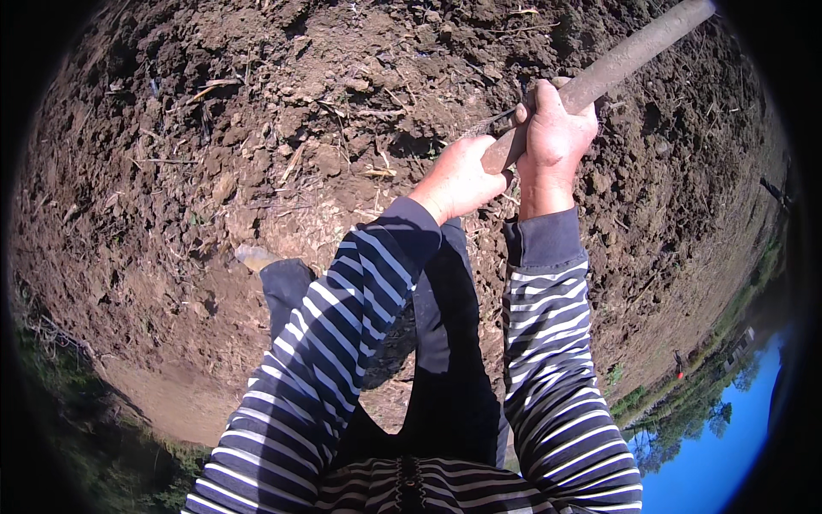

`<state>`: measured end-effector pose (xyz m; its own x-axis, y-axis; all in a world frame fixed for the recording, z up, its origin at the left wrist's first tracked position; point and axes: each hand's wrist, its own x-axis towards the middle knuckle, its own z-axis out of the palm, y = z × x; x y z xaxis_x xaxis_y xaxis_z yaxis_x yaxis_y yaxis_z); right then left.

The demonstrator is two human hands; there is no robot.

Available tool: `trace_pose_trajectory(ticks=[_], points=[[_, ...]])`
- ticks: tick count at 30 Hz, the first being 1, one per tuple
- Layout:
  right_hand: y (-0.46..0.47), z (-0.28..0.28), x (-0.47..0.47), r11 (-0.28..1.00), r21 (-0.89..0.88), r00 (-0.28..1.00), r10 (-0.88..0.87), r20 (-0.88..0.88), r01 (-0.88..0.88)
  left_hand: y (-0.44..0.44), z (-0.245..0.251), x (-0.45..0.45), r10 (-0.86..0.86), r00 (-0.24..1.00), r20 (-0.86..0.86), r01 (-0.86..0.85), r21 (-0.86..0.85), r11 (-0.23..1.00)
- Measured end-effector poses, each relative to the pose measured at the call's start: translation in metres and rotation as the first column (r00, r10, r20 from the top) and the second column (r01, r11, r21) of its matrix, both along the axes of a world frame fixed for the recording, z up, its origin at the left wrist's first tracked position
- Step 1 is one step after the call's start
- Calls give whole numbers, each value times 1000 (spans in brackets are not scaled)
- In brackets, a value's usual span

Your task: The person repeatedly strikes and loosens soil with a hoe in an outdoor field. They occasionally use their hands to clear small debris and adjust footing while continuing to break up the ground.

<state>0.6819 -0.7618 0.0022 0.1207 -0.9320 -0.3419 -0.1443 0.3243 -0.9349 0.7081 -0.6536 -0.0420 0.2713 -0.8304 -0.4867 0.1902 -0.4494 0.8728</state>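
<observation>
My left hand grips the lower end of a soil-stained wooden pole, probably a tool handle. Just above it on the same pole, my right hand is closed, its back towards me. The pole slants up to the right and runs out at the picture's rim, so its far end is hidden. Broken brown soil lies beneath both hands, with dry stalks scattered over it.
My dark trouser legs stand on the soil below the hands. A pale stone or clod lies by one foot. Green plants border the field at the lower right, and dark bushes at the lower left.
</observation>
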Motion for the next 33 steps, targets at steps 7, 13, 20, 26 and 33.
trace_pose_trajectory(ticks=[7, 13, 20, 26, 33], points=[[138, -120, -52, 876, 429, 645, 462, -609, -222, 128, -9, -53, 409, 789, -457, 38, 703, 711], [120, -55, -29, 959, 194, 843, 276, -462, -207, 119, 3, -42, 112, 979, -168, -9, 515, 857], [-20, -13, 18, 985, -123, 992, 121, -27, -124, -17, 2, 10, 123, 991, -59, -125, -34, 991], [-3, -130, 5, 955, 232, 641, 298, -708, -187, 9, -64, -14, 267, 897, -352, -127, 373, 919], [130, -82, -82, 847, 503, 902, 342, -264, -174, 132, -8, -121, 513, 795, -322, -272, 568, 777]])
